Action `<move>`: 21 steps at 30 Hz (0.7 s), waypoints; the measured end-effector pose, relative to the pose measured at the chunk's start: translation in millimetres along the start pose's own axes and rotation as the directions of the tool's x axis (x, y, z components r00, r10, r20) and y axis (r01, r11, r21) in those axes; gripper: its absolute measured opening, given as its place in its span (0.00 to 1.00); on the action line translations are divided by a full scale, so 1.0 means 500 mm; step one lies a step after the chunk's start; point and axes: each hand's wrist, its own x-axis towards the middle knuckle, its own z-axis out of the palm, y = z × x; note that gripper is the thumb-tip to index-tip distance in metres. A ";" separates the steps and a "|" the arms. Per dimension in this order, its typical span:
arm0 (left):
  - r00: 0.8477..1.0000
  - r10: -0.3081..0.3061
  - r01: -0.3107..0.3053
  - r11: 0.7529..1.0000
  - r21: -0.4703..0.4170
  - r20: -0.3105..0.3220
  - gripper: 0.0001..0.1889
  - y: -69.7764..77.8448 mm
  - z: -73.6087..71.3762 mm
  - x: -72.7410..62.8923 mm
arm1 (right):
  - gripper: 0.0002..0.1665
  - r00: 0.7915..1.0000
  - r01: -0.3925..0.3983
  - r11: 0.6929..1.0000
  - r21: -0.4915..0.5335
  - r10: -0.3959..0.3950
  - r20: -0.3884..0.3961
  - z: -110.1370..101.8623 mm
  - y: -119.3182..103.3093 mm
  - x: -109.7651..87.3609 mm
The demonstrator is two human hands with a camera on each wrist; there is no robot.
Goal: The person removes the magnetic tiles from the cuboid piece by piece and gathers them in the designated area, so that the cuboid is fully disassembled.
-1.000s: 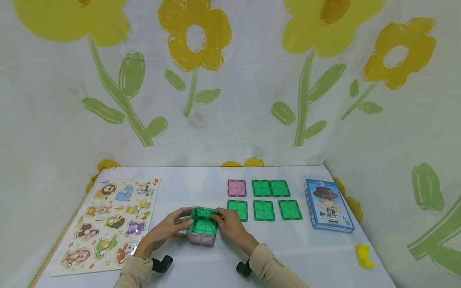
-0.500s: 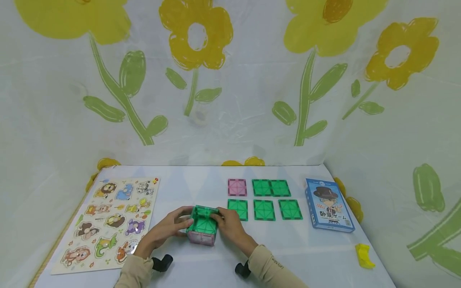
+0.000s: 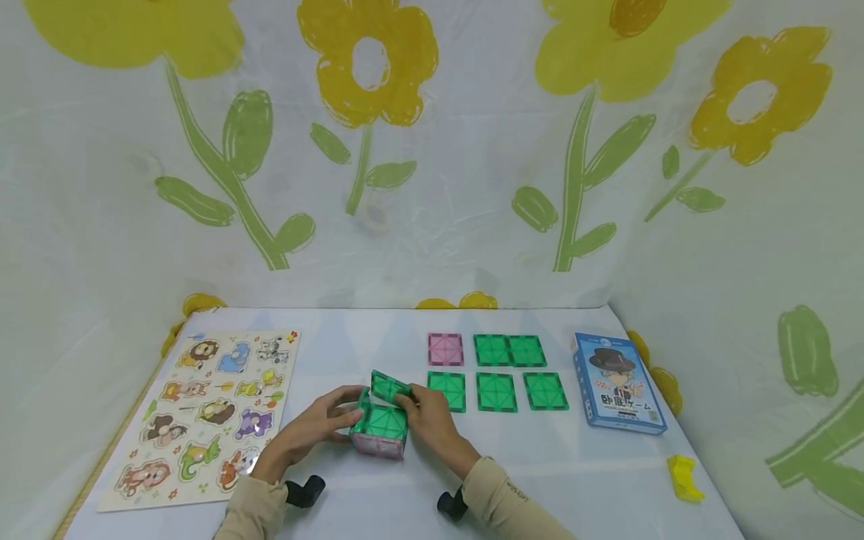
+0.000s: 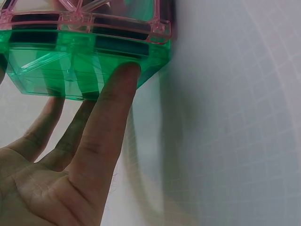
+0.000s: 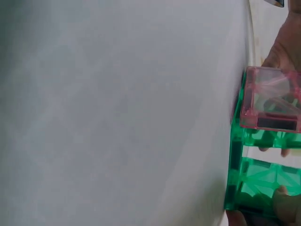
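Observation:
In the head view, a box of translucent magnetic tiles point(image 3: 380, 424) stands on the table, with green sides and a pink front tile point(image 3: 378, 447). My left hand point(image 3: 309, 426) grips its left side; the left wrist view shows the thumb point(image 4: 110, 113) against the green side tile point(image 4: 56, 70), other fingers behind it. Between right thumb and fingers, my right hand point(image 3: 435, 427) pinches a green magnetic tile point(image 3: 388, 386) at the box's far side. That tile leans at an angle, its left end raised and apart from the box's left wall. The right wrist view cuts off most of the right hand.
One pink tile point(image 3: 445, 349) and several green tiles point(image 3: 496, 391) lie flat behind and right of the hands. A blue card-game box point(image 3: 617, 382) and a yellow piece point(image 3: 685, 478) are at the right. An animal puzzle board point(image 3: 202, 420) lies at the left.
The green tile at the box's far side has swung up and away, opening a gap at its left end. My right hand turned slightly with it; my left hand kept its grip.

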 end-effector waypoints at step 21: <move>0.999 0.006 -0.007 1.000 0.011 0.031 0.32 0.000 0.001 0.004 | 0.22 0.984 -0.167 0.986 0.027 0.168 -0.062 -0.136 0.047 -0.088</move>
